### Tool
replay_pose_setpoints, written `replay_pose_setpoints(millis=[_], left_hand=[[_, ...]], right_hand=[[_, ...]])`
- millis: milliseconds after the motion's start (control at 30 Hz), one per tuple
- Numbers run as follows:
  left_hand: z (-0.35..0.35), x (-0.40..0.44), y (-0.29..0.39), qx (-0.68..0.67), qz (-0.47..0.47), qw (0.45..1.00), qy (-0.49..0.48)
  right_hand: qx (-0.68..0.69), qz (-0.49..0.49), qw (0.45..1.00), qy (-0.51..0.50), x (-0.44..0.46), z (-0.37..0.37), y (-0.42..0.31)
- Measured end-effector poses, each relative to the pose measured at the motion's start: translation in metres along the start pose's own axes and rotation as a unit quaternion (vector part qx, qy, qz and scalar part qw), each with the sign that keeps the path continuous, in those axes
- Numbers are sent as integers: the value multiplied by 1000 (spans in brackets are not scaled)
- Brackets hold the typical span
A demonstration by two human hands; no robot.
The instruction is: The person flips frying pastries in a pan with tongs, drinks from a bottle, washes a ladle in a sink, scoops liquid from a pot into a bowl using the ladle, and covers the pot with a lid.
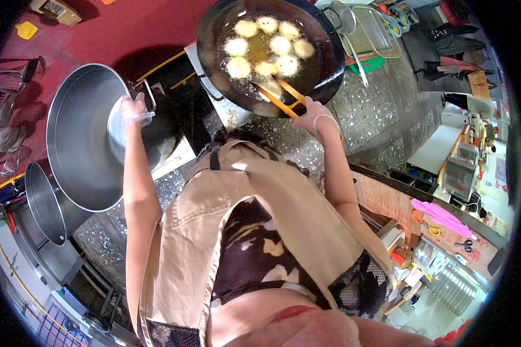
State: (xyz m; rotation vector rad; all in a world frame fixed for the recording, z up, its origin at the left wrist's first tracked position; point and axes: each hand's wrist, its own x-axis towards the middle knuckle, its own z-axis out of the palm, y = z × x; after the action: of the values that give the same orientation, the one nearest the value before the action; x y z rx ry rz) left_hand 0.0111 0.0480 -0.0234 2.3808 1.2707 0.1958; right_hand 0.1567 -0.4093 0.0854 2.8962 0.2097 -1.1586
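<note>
My left hand (pixel 134 110), in a clear plastic glove, is closed on the rim of a large, deep metal pot (pixel 78 144), which is tilted so that its inside shows. My right hand (pixel 318 120), also in a clear glove, grips orange tongs (pixel 283 108). Their tips reach into a dark wok (pixel 214 75) of oil, by a pale round dough piece (pixel 266 68) at the near side. Several more pale round pieces lie in a ring in the bubbling oil. Whether the tongs pinch that near piece I cannot tell.
A smaller metal pot (pixel 37 202) stands left of the large one. Whisks and ladles (pixel 8 115) hang along the red wall at far left. Right of the wok are a wire strainer (pixel 342 20) and a glass tray (pixel 370 34). A wooden counter (pixel 382 196) stands on the right.
</note>
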Motion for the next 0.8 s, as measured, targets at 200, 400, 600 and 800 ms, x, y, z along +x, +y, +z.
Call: replay_pose_setpoints(millis=[200,400,600,800], left_hand=[[0,3,2,32,-10,999,-2],[5,6,-3,35,-18,999,0],[4,2,-1,-4,-29,1000,-3],[-2,0,6,-2,-27,1000,3]], right_hand=[[29,-100,994,44,38,12,-37],[-7,-85,992,92,63,18,-79],[-53,-50,996,54,39,7,-71],[-113,-19,986,123,63,6,-88]])
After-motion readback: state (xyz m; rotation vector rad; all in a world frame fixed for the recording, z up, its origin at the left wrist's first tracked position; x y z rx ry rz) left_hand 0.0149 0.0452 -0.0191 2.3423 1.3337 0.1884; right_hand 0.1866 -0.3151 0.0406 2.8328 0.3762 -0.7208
